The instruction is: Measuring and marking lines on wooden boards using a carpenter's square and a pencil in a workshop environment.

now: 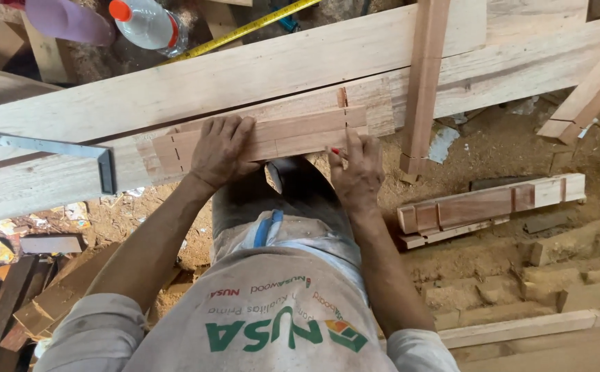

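Note:
A short reddish wood block (293, 134) with pencil lines near both ends lies on long pale planks (197, 83). My left hand (221, 151) presses flat on the block's left half. My right hand (356, 169) rests at the block's right end, fingers closed on a small red pencil (335, 151) whose tip touches the wood. A metal try square (73, 155) lies on the planks to the left of the block.
An upright reddish post (424, 83) stands just right of the block. Notched wood pieces (486, 207) lie on the sawdust floor at right. A clear bottle with an orange cap (145, 24), a pink container (69, 19) and a yellow tape measure (245, 29) sit at the back.

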